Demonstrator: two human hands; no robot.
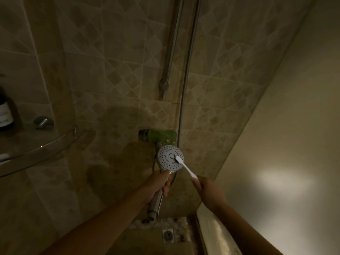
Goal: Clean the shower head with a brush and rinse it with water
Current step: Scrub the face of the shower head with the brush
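The left hand (pixel 159 182) is wrapped round the chrome handle of the shower head (pixel 170 157), just below the round spray plate. It holds the head low in the stall, in front of the green-covered wall fitting (pixel 161 135), with the perforated face turned up toward the camera so that the nozzle holes are exposed to the bristles. The right hand (pixel 204 187) is closed round the tail of the white brush (pixel 186 168). The brush lies at a slant, and its bristle end rests on the right half of the plate, near the centre ring. Judged from this contact, scrubbing is in progress; no water flow is visible, so rinsing is not yet done. The hose (pixel 185 89) hangs just beside the plate's right rim and limits strokes on that side. The smooth wall panel (pixel 276 144) stands close behind the right forearm. The glass shelf (pixel 36 150) on the left is well apart from the work. Open room lies below, above the floor drain (pixel 168 235).
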